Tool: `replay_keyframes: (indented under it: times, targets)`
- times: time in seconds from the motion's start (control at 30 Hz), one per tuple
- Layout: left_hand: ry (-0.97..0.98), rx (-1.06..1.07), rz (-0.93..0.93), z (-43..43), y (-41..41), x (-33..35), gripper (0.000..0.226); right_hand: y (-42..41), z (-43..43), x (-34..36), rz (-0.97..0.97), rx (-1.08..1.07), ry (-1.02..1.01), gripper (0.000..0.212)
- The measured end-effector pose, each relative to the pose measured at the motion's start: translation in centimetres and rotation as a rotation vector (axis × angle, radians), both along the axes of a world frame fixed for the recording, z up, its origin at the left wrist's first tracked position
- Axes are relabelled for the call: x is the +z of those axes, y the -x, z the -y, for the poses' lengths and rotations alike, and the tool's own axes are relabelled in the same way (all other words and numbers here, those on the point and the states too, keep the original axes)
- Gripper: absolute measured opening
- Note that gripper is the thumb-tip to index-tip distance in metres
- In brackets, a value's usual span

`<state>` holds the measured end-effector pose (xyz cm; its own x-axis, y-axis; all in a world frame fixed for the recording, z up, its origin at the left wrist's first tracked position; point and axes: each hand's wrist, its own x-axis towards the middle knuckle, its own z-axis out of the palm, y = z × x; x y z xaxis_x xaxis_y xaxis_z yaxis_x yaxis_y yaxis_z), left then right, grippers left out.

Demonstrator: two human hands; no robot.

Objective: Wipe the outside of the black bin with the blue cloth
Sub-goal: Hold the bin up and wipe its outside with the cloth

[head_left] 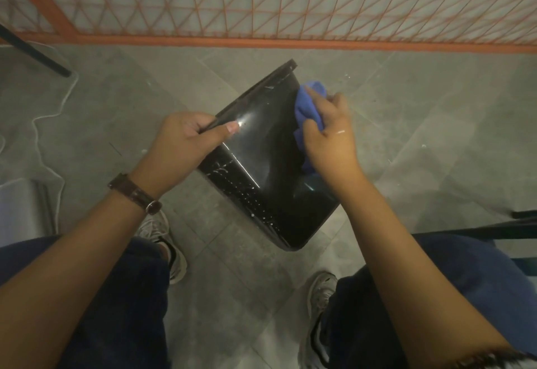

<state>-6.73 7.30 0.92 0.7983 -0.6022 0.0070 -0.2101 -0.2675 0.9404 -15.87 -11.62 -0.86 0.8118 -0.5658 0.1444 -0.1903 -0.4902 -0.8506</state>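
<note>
The black bin [261, 165] is tipped on its side between the person's knees, base toward them and mouth turned away to the upper left. Whether its lower corner touches the tiled floor [232, 281] I cannot tell. It looks like thin, glossy moulded plastic: light enough to steer with 1 hand, stiff along the rim but likely to flex in the flat walls, and slick where wet. The rim is the sound place to hold it.

The left hand [186, 142] grips there, fingers curled over the edge and the thumb lying on the outer wall. The right hand [331, 136] is closed around the blue cloth [308, 104], bunched and soft, pressing it on the right-hand outer wall near the top. White specks dot the perforated panel on the lower left face, so that side probably needs attention yet.

The bin's inside is hidden, so its contents cannot be told.

A brown-strapped wristwatch [136, 194] sits on the left wrist. An orange mesh fence [261, 5] runs behind.
</note>
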Motion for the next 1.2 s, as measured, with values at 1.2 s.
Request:
replay_keyframes:
  times: [1.2]
  targets:
    - [-0.031, 0.083, -0.048, 0.2, -0.6, -0.5, 0.062, 0.3, -2.4, -2.1, 0.214, 0.004, -0.093, 0.037]
